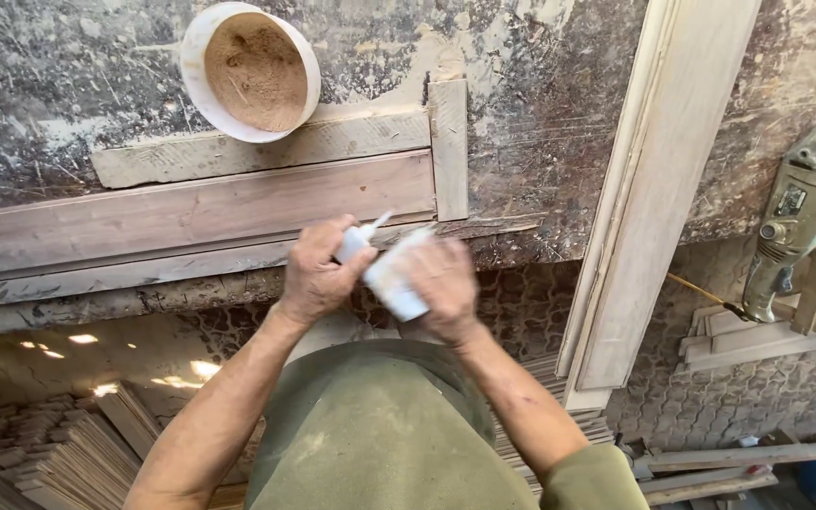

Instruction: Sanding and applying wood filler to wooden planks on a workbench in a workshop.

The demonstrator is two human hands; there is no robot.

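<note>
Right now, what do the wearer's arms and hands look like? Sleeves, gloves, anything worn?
Both hands are bare: no gloves, and no rings or watch that can be seen. The left hand is sharp; the right hand is motion-blurred. Both forearms are uncovered up to about the elbow. An olive-green sleeve shows at the right elbow, matching the olive-green garment on the torso. The left sleeve is out of frame.

**Two white bottles held at the bench edge**

A small white squeeze bottle (356, 242) sits in the left hand (314, 274), its slim pointed nozzle tilted up and to the right (the tip is blurred). A second, thicker white bottle (394, 279) lies in the right hand (444, 283), slanting from upper right to lower left, its lower end bare below the fingers (432, 260). The two bottles sit just beside each other, over the front edge of the scarred bench (540, 132).
</note>
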